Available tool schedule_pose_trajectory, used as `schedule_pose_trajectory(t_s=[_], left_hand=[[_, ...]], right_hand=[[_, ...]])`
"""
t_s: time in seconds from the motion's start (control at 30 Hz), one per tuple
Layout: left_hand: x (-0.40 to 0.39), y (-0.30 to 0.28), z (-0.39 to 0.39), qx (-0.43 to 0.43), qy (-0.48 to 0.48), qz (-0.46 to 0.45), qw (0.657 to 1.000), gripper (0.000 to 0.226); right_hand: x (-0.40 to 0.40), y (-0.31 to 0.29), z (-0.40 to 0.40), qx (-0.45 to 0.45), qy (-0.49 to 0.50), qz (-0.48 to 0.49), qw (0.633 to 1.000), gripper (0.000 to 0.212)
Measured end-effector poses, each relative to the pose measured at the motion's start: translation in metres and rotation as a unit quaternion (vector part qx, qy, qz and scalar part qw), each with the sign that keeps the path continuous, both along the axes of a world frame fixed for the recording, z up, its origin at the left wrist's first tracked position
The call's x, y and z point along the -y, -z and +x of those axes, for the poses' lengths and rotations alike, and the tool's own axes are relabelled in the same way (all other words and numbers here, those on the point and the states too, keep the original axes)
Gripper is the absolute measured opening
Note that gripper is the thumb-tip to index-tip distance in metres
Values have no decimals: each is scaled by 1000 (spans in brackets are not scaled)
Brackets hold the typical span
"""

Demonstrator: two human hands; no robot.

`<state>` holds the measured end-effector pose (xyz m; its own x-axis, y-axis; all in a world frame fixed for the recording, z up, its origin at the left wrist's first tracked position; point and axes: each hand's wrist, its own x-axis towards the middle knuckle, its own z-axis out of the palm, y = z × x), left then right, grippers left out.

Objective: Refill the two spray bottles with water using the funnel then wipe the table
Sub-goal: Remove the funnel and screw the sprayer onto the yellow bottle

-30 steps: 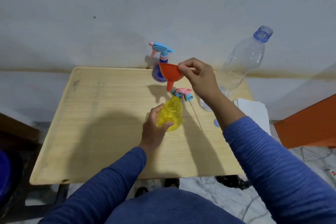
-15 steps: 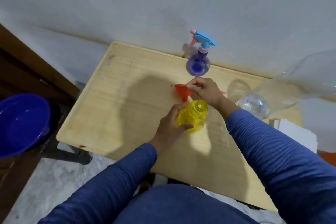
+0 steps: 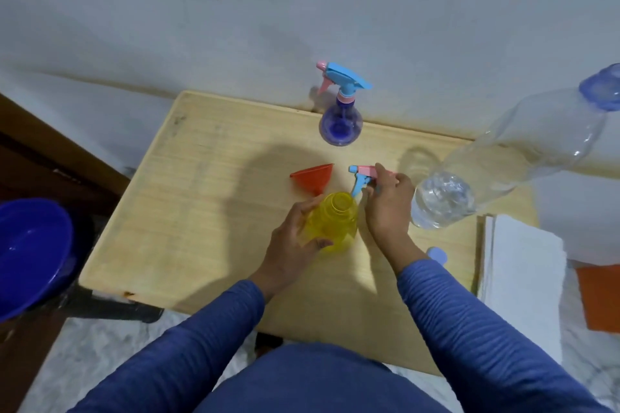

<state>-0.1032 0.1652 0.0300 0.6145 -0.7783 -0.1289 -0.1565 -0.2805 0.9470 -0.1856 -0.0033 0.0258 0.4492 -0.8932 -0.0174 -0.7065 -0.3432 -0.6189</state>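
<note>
Head view: left-hand fingers wrap the yellow bottle, steadying it; right-hand fingers pinch the spray head beside them, likely for recapping.

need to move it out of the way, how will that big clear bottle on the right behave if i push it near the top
The big clear bottle is tall and thin-walled, with water only low near its base, so it would probably tip rather than slide if pushed high. Its mouth looks uncapped, so a tip could spill. The walls would likely dent under a squeeze; gripping low seems safer.
</note>
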Motion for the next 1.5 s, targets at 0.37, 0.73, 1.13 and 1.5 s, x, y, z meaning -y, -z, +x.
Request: schedule_pose_trajectory(t_s=[0.37,0.73,1.13,1.5], left_hand=[[-2,-1,1,-13,8,-1,1000,60],[-1,-3,4,5,28,-3,1000,58],[0,7,6,-5,31,-25,999,57],[-2,12,7,-7,49,-41,998,57]], right_hand=[[11,-35,15,106,58,34,992,54],[0,-201,6,332,71,-64,939,56],[-58,-198,-4,400,40,-92,911,59],[-60,-206,-10,398,42,-134,907,59]])
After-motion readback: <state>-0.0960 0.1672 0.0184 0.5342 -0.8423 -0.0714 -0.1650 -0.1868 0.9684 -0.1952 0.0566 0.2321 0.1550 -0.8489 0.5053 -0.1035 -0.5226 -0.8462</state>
